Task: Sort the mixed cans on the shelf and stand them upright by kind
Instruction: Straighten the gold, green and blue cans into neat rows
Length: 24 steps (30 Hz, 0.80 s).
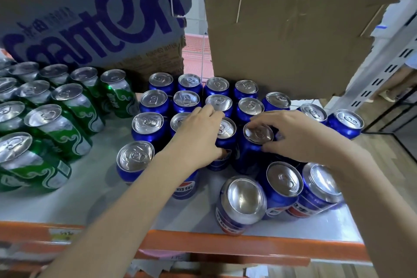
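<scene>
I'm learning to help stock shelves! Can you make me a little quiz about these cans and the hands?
1. True or false: the green cans stand to the left of the blue cans.
2. What does the right hand grip?
A. a green can
B. a blue can
C. the cardboard
3. The blue can nearest the shelf's orange edge has no pull tab showing on top: the upside-down can. What needs doing?

Key: 1 true; 2 B; 3 probably flip it.
</scene>
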Each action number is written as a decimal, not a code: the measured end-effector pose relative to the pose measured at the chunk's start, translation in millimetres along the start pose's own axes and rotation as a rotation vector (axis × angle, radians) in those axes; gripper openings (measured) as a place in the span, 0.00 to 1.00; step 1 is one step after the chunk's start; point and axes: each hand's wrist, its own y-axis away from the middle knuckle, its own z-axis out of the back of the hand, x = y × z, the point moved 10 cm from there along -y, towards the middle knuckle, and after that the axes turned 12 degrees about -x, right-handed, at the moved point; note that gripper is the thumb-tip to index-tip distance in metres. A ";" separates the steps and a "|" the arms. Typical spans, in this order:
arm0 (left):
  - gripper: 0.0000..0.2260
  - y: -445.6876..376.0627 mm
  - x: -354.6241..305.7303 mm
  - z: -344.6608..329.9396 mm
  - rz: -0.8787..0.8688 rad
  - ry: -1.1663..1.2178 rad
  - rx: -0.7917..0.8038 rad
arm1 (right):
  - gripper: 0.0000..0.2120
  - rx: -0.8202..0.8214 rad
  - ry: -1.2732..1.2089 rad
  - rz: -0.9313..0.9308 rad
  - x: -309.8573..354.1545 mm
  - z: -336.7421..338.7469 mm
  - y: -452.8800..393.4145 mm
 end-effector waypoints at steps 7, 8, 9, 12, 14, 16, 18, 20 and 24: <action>0.28 5.5 4.0 5.9 0.049 0.101 -0.042 | 0.28 -0.223 0.114 -0.116 -0.8 4.2 0.9; 0.28 6.4 5.5 6.2 0.057 0.114 -0.049 | 0.27 -0.191 0.056 -0.074 1.0 1.2 -0.9; 0.28 7.3 6.6 6.0 0.064 0.126 -0.054 | 0.26 -0.152 -0.001 -0.025 2.9 -0.7 -2.5; 0.33 9.0 8.1 6.0 0.076 0.152 -0.069 | 0.29 -0.033 -0.125 0.044 5.3 -3.1 -1.6; 0.34 8.7 8.2 6.0 0.080 0.161 -0.075 | 0.31 -0.004 -0.170 0.044 3.9 -3.7 1.0; 0.34 8.5 8.6 5.8 0.083 0.162 -0.080 | 0.27 -0.069 -0.158 0.042 4.4 0.6 1.8; 0.33 8.8 8.9 6.2 0.077 0.155 -0.096 | 0.27 -0.204 0.005 -0.004 2.4 4.3 1.5; 0.32 9.7 8.8 6.7 0.070 0.149 -0.117 | 0.33 -0.280 0.202 -0.115 -4.7 2.9 1.5; 0.32 9.8 8.1 5.2 0.063 0.140 -0.118 | 0.26 -0.204 0.066 -0.103 -1.3 -3.6 0.5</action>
